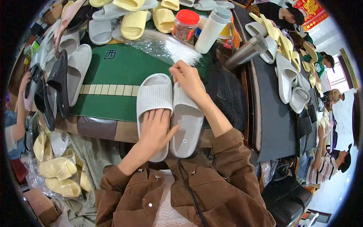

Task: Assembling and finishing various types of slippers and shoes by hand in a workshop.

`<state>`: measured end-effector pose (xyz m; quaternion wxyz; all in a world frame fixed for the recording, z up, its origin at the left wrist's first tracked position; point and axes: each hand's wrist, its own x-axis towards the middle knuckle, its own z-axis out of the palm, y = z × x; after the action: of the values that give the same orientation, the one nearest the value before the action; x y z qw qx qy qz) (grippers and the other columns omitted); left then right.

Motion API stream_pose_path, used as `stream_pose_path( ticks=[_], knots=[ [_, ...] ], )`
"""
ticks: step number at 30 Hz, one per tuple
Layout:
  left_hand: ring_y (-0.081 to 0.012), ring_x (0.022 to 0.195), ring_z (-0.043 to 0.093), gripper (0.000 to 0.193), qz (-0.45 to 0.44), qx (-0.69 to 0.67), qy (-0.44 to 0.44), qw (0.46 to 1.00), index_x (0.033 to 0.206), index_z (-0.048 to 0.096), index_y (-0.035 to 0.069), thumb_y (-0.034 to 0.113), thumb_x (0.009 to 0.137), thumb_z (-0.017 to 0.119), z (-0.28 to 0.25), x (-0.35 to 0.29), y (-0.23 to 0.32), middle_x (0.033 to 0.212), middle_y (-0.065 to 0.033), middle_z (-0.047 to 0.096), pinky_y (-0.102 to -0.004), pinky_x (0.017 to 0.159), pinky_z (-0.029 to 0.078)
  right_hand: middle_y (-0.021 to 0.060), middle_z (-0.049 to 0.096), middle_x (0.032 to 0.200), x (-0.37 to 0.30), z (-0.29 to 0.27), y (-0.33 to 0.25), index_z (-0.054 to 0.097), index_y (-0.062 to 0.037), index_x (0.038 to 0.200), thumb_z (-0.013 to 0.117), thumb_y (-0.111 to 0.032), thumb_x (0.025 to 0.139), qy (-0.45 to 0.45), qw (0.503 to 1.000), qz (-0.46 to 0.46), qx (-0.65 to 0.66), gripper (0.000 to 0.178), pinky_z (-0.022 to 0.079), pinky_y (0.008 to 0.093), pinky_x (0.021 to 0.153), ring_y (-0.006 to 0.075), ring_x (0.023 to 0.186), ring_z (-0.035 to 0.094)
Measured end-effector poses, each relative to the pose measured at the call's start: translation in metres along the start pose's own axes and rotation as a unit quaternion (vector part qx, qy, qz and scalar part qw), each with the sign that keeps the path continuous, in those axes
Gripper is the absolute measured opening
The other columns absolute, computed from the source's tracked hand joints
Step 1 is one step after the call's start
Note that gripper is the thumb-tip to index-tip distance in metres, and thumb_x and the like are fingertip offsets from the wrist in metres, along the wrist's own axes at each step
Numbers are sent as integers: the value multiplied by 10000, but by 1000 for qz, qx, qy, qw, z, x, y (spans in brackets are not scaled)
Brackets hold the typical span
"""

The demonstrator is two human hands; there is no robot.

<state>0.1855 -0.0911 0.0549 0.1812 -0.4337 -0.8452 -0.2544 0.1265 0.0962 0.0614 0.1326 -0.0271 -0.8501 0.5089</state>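
Observation:
A pair of light grey slide slippers lies side by side before me, heels towards my lap. The fingers of my left hand [155, 130] reach under the strap of the left slipper [154, 92], steadying it. My left thumb stretches out over the right slipper [186, 136]. Beyond that slipper's strap, my right hand [188, 79] is closed in a pinch on a thin clear strand, next to the toe ends. Just past it lies a bundle of fine white plastic strands [185, 53] on clear plastic wrap [147, 44].
A green mat [104, 68] with a row of cream tiles [109, 89] covers the table. Grey, black and yellow slippers stand left and behind. A red-lidded jar [185, 25], a white bottle [213, 31] and a steel flask [247, 51] stand at the back. Other people sit on the right.

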Motion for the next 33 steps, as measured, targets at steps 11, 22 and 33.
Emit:
stream_pose_path(
  ticks=[11, 22, 33],
  knots=[
    [-288, 771, 638, 164, -122, -238, 28, 963, 987, 628, 20, 39, 833, 578, -4, 83, -44, 884, -134, 654, -355, 680, 499, 5, 577, 710, -19, 2, -3, 553, 3, 894, 527, -119, 946, 59, 986, -10, 156, 135, 420, 211, 628, 55, 662, 514],
    [-99, 627, 576, 120, -237, -417, 9, 877, 932, 618, -27, 61, 889, 549, 45, 86, -53, 756, -67, 646, -253, 595, 472, 40, 556, 926, -20, 7, 10, 470, -2, 1061, 520, -25, 891, 84, 979, -59, 177, 178, 442, 229, 734, 80, 780, 519],
    [-79, 621, 561, 130, -256, -448, 69, 854, 951, 617, -16, 86, 915, 545, 51, 78, -52, 749, -50, 643, -227, 588, 462, 118, 596, 1057, -17, 11, 16, 503, 25, 1066, 424, 72, 893, 98, 973, -81, 192, 196, 481, 281, 849, 160, 900, 608]
  ],
)
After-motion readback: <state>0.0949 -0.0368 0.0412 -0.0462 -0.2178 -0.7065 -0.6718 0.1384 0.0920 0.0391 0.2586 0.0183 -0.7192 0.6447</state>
